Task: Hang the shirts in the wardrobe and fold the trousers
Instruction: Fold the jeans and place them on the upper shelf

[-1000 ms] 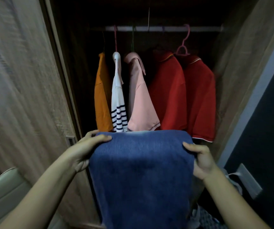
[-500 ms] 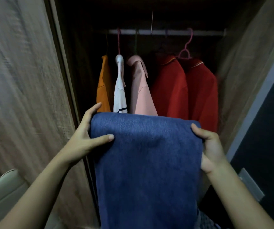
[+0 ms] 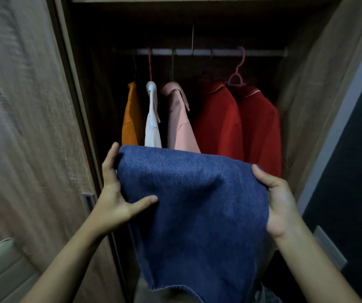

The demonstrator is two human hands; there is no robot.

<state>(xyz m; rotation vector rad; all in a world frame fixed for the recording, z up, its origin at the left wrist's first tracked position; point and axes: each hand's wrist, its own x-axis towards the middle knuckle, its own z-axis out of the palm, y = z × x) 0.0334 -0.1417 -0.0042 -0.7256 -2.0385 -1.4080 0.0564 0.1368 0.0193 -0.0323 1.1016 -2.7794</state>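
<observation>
A: What's being held, and where?
B: I see the left hand and right hand each gripping a side of the blue trousers, held up in front of the open wardrobe. Five shirts hang from its rail behind.

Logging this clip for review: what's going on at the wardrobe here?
A person holds blue denim trousers up in front of the open wardrobe, the left hand pinching one side and the right hand the other; the lower part hangs down. On the rail behind hang an orange shirt, white shirt, pink shirt, red shirt and another red shirt.
</observation>
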